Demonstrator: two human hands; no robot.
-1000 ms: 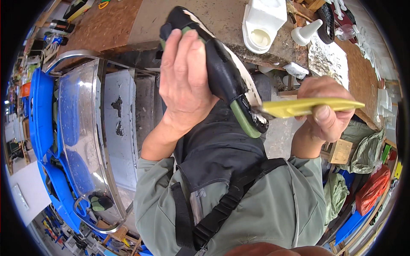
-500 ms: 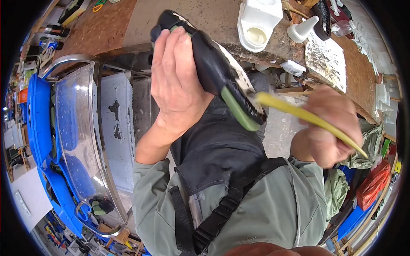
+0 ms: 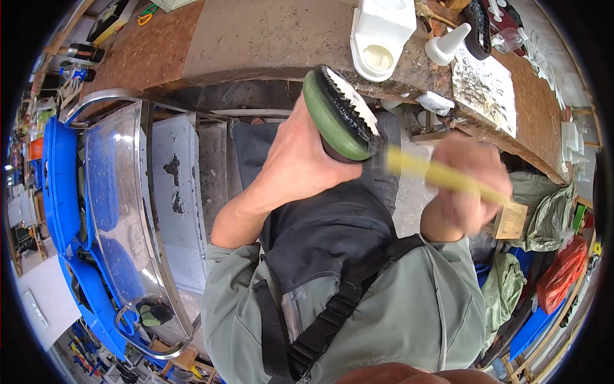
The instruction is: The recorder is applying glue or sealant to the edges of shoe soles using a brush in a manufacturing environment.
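Note:
My left hand (image 3: pixel 297 157) is wrapped around a black-and-green shoe (image 3: pixel 338 125) above my lap. One green end of it faces me, and the white underside with ragged black edges points up and right. Most of the black upper is hidden behind that end and the hand. My right hand (image 3: pixel 470 182), smeared by motion, grips the yellow handle of a brush (image 3: pixel 419 169). The brush's blurred tip is at the shoe's lower right edge; whether it touches I cannot tell.
On the stained workbench (image 3: pixel 256 38) ahead stand a white two-part pot (image 3: pixel 384 38) and a white cone-tipped bottle (image 3: pixel 448 45), beside smeared paper (image 3: pixel 484 89). A metal-framed clear panel (image 3: pixel 121 211) and blue bins (image 3: pixel 61 185) are left. Bags (image 3: pixel 563 275) and a wooden block (image 3: pixel 510 221) lie right.
My left hand has turned the shoe so its green end faces me, its near end now higher and further left. My right hand has shifted slightly left with the brush.

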